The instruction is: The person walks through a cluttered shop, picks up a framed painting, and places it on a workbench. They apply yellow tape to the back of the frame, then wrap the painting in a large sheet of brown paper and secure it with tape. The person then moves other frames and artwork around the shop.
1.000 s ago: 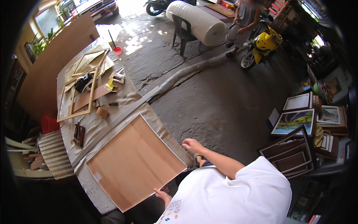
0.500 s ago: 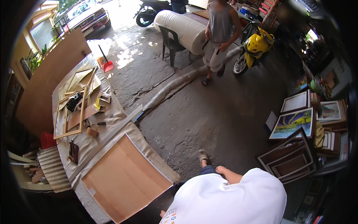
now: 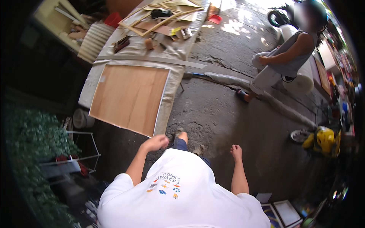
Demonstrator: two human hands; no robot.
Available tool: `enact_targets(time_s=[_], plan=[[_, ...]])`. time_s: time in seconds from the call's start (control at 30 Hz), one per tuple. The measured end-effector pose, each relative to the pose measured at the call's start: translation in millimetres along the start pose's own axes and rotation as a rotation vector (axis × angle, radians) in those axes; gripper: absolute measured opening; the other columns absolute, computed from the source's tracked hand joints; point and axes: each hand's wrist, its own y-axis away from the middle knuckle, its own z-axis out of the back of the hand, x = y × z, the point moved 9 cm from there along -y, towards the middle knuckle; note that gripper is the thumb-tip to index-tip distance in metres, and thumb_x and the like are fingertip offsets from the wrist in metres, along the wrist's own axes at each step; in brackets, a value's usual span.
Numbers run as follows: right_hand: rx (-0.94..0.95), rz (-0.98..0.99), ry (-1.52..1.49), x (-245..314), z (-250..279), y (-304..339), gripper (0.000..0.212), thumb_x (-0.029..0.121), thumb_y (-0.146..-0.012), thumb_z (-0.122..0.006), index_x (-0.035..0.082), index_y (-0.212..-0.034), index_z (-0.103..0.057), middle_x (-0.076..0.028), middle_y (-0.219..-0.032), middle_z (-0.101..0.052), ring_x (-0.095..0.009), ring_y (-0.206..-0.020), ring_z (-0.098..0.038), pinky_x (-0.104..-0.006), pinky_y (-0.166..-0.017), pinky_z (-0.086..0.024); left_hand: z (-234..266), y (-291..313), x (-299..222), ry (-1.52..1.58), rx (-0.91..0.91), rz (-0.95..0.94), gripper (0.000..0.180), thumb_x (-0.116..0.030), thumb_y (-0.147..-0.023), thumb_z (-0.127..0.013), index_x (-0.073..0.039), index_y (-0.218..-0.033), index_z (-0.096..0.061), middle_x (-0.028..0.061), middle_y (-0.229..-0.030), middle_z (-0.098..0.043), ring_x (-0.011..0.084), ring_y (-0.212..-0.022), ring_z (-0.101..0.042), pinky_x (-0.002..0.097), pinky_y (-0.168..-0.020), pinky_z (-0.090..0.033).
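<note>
My left hand (image 3: 156,143) is loosely closed, with nothing seen in it. It hangs close to the near corner of a light brown plywood panel (image 3: 127,99) with thin white edges; I cannot tell whether they touch. This panel lies flat on a cloth-covered table (image 3: 175,78). Over the dark floor to the right, my right hand (image 3: 236,152) is held away from my body, fingers curled in and nothing visible in them. Beyond the panel, a long flat metal straightedge (image 3: 150,59) crosses the table and sticks out past its right edge.
Wooden frame pieces (image 3: 159,26) and tools cover the table's far end. A person (image 3: 283,60) in a grey sleeveless top stands beyond a long wrapped tube (image 3: 281,106) on the floor. A yellow motorcycle (image 3: 323,140) stands right. Framed pictures (image 3: 285,212) lean at lower right.
My view has swung left, so table and panel appear higher and further right. Both hands now show fully in front of me. The other person has turned and appears nearer.
</note>
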Motion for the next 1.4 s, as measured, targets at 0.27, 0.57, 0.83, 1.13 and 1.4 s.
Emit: enact_targets(time_s=[0.27,0.57,0.83,1.13,1.4], plan=[[0.325,-0.009,0.182,7,-60,-32,0.029,0.025,-0.098,-0.058,-0.003,-0.108,-0.064,-0.009,-0.088,-0.067,-0.017,-0.076,-0.065,-0.0316,-0.066,-0.053,143,-72,4,-0.327,-1.080,0.031,0.044,-0.027,-0.077,-0.079,-0.005,-0.106,-0.054,0.0177,-0.106,-0.056,0.0364,-0.104,-0.054,0.0457,-0.089,-0.044],[0.518,-0.218,0.384,-30,-72,-50,0.033,0.025,-0.092,-0.063,-0.003,-0.110,-0.068,-0.016,-0.099,-0.072,-0.027,-0.088,-0.067,-0.0397,-0.079,-0.052,153,-142,32,-0.273,-0.931,0.058,0.019,-0.017,-0.081,-0.069,-0.007,-0.081,-0.053,0.0144,-0.089,-0.055,0.0375,-0.090,-0.053,0.0503,-0.082,-0.039],[0.304,0.147,0.289,279,-143,-170,0.025,0.023,-0.101,-0.052,0.002,-0.090,-0.060,-0.003,-0.073,-0.059,-0.012,-0.063,-0.055,-0.0289,-0.057,-0.046,175,-134,4,-0.213,-0.892,-0.028,0.018,-0.016,-0.083,-0.067,-0.006,-0.077,-0.053,0.0122,-0.080,-0.055,0.0354,-0.081,-0.055,0.0476,-0.071,-0.042],[0.579,0.720,0.052,702,-387,-263,0.035,0.030,-0.098,-0.059,-0.005,-0.100,-0.063,-0.007,-0.082,-0.066,-0.013,-0.072,-0.061,-0.0282,-0.066,-0.051,230,-144,-15,0.219,-1.065,0.261,0.026,-0.025,-0.091,-0.066,-0.002,-0.081,-0.059,0.0139,-0.073,-0.064,0.0284,-0.065,-0.063,0.0383,-0.060,-0.048],[0.249,0.784,0.443,749,-515,-357,0.043,0.041,-0.087,-0.070,-0.002,-0.089,-0.066,-0.010,-0.072,-0.067,-0.019,-0.070,-0.064,-0.0330,-0.065,-0.049,374,-296,-169,0.201,-1.104,0.005,0.018,-0.023,-0.090,-0.066,-0.005,-0.090,-0.060,0.0126,-0.084,-0.066,0.0295,-0.076,-0.064,0.0393,-0.067,-0.051]])
